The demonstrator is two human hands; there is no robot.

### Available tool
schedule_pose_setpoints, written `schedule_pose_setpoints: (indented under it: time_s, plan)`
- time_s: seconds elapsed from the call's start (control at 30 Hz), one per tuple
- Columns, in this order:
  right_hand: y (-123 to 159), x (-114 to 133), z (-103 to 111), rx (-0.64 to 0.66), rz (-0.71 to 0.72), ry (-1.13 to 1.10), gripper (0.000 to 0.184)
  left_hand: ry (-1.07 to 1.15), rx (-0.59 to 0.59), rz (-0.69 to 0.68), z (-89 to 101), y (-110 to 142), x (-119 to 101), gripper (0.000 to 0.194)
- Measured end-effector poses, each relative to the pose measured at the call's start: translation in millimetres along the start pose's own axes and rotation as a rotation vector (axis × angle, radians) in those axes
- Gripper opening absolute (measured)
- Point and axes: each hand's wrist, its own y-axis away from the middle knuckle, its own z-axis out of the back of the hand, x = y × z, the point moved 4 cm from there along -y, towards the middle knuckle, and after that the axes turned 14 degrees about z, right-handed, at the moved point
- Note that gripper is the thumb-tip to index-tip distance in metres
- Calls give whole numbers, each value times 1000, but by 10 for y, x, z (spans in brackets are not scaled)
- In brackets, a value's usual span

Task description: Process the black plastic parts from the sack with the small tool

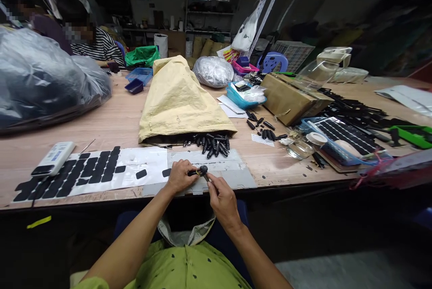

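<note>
1. Head view: while the left hand [178, 176] pinches a small black part [203, 169] at its side, the right hand [223, 199] closes narrowly on a slim stem [207, 177] meeting it; whether part and stem are one piece cannot be told.

2. Head view, progress: the part sits between the hands, above the grey board [234, 174] at the bench's [84, 109] near edge, apparently mid-work. Black pieces heaped [216, 146] at the mouth of a cloth sack [182, 95] look like stock left to handle, though finished and waiting ones cannot be told apart. Bare stretches on the white sheet [141, 156] suggest that some black patches [104, 167] are already used; many are left.

3. Head view, the count: two hands, one part between them, one sack, one board, one sheet. Three patches lie apart from the crowded rows, too tightly set to number. The heap overlaps beyond counting; a looser group of black pieces [269, 125] to the right numbers roughly ten.
</note>
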Motion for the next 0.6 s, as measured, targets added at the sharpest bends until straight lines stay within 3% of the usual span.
schedule_pose_setpoints:
  time_s: [0.17,0.23,0.37,0.47,0.6]
  plan:
    - [-193,-300,287,-112,-97,134,36,3,-5,-2,-14,-3,13,17]
    - [-305,-524,473,-163,-202,291,36,6,-7,-5,-16,1,15,16]
    - [-465,-959,715,-123,-460,558,34,14,-15,-19,-17,13,10,15]
    - [-526,-1107,712,-61,-528,622,34,7,-16,-24,-24,17,14,15]
    - [-542,-1105,606,-54,-509,712,34,0,-7,-24,-27,15,14,16]
